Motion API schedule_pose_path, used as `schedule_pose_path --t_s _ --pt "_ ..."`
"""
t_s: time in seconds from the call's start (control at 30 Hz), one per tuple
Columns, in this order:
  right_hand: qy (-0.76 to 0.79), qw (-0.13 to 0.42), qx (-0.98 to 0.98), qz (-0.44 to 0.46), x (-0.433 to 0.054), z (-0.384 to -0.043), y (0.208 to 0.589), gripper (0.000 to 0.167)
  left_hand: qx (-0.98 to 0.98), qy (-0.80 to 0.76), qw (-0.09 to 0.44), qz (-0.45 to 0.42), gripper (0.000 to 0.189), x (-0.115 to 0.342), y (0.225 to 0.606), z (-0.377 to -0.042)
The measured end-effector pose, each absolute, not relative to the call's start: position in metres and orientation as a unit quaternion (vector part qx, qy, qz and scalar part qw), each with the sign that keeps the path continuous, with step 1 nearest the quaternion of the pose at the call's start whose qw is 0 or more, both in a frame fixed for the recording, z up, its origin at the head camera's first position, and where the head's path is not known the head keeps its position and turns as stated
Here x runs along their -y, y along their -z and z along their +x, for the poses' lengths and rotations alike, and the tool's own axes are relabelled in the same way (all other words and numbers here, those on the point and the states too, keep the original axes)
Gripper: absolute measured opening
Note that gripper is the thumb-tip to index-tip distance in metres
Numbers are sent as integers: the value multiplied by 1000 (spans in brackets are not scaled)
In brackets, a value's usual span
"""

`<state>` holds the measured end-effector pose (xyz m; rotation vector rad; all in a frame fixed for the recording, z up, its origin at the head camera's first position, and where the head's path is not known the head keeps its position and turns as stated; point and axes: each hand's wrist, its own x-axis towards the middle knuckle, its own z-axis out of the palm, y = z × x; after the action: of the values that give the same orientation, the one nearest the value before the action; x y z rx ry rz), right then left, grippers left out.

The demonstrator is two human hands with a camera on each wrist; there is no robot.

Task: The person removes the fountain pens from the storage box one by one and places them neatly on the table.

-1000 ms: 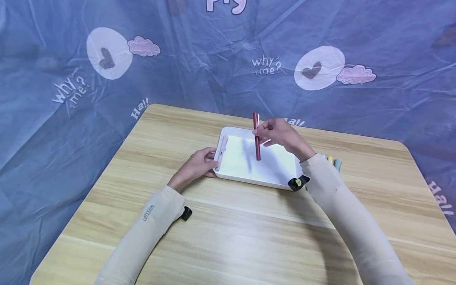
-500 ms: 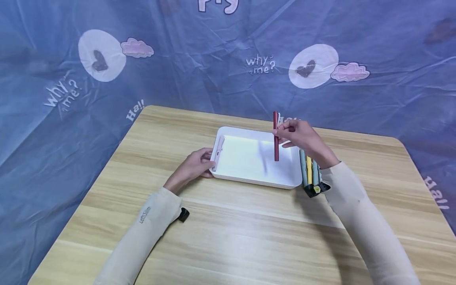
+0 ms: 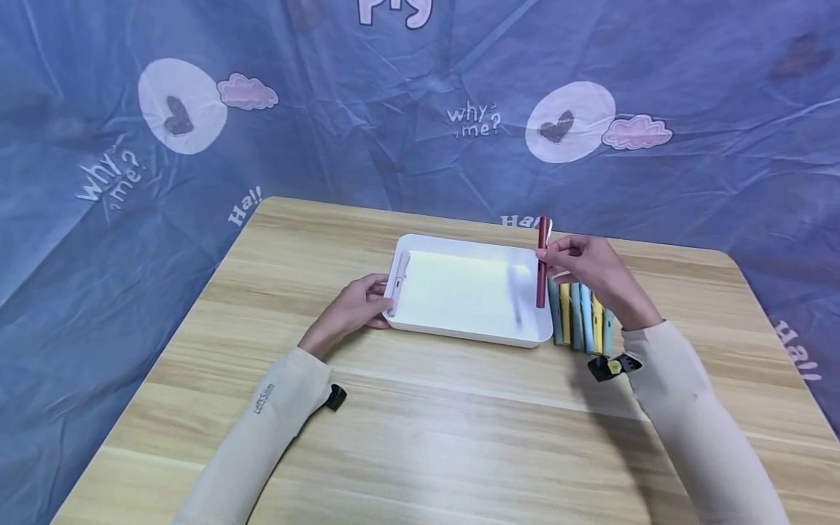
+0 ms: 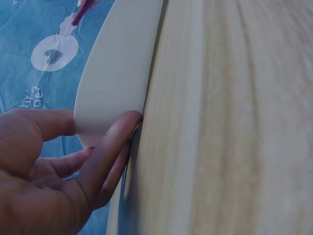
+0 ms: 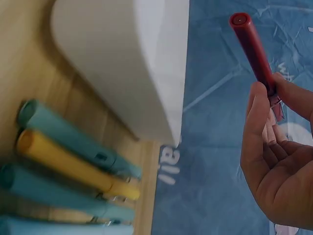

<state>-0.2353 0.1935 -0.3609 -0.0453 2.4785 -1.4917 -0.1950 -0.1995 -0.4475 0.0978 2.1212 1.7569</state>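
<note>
My right hand [image 3: 593, 273] pinches a dark red pen [image 3: 541, 281] with a pale clip, between thumb and fingertips. The pen stands nearly upright and overlaps the right rim of the white tray [image 3: 459, 295] in the head view. In the right wrist view the red pen [image 5: 253, 49] shows its round end, raised beyond the tray wall [image 5: 107, 54]. At the tray's left end my left hand [image 3: 354, 306] grips the rim, thumb on top and other fingers along the outside and underside. A pale pink pen [image 3: 400, 281] lies inside the tray along that left wall.
Right of the tray, several pens lie side by side on the wooden table [image 3: 420, 430], among them a yellow pen [image 5: 63, 159] and a teal pen [image 5: 68, 132]. A blue printed cloth [image 3: 367, 131] hangs behind the table's back edge.
My right hand has carried the red pen rightward from over the tray's middle to its right rim, uncovering the row of pens. The left hand keeps its grip on the tray.
</note>
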Motion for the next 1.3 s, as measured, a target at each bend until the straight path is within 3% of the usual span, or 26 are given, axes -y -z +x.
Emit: schedule_pose_path --t_s 0.4,0.83,1.03,1.3 --pt "481 111 -869 14 -235 -223 373 52 -756 -626 186 41 60 199 450 -196" --pt "493 130 -859 47 -282 -213 387 46 -753 -629 190 36 62 198 449 -196" --pt "499 145 -852 61 -299 -208 393 31 -751 -631 192 38 62 198 448 -196" --pt "478 172 -857 82 -320 -206 402 34 -752 -629 191 42 60 198 447 -195"
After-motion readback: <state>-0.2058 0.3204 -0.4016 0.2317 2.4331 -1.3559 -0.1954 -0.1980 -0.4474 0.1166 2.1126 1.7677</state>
